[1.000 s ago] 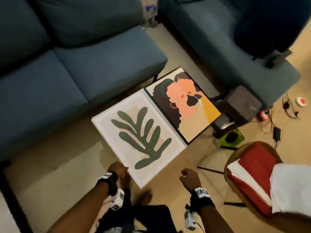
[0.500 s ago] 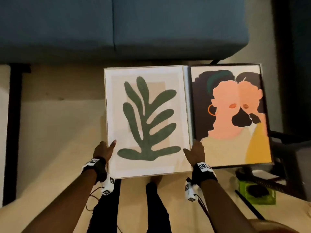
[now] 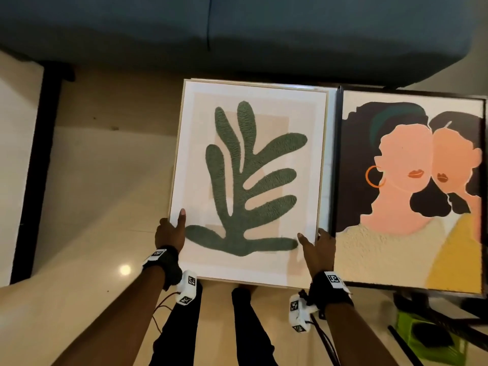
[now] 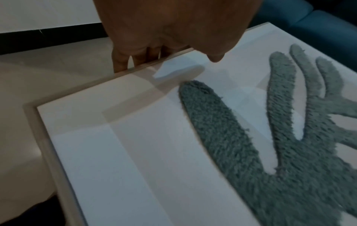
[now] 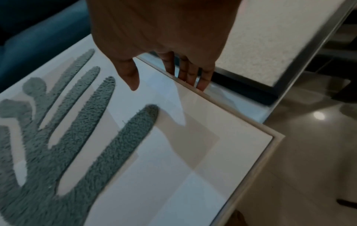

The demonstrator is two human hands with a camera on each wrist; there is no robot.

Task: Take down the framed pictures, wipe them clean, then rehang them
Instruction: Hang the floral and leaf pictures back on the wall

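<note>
The leaf picture (image 3: 248,180) fills the middle of the head view, its long axis running from the lower edge toward the blue sofa (image 3: 237,30) at the top, and it tilts a little off the glass worktop (image 3: 328,159) it lies over. The left hand (image 3: 170,233) grips the pale frame's left edge low down, thumb on the glass front and fingers curled under; the right hand (image 3: 318,245) grips the right edge at much the same height, thumb on the front, fingers wrapped behind. Both hands sit near the bottom corners, so most of the picture's length reaches away from the person, and neither hand is clearly nearer. Any lift would likely pivot about that low grip.

Just right of it lies the portrait picture (image 3: 412,191) in its black frame, close beside but not touching as far as I can tell.

The left wrist view shows the fingers (image 4: 123,61) dropping behind the frame edge, hidden from the head camera. The right wrist view shows the fingers (image 5: 191,73) slipped into the gap between the frame and the worktop, with the portrait's black corner beyond.
</note>
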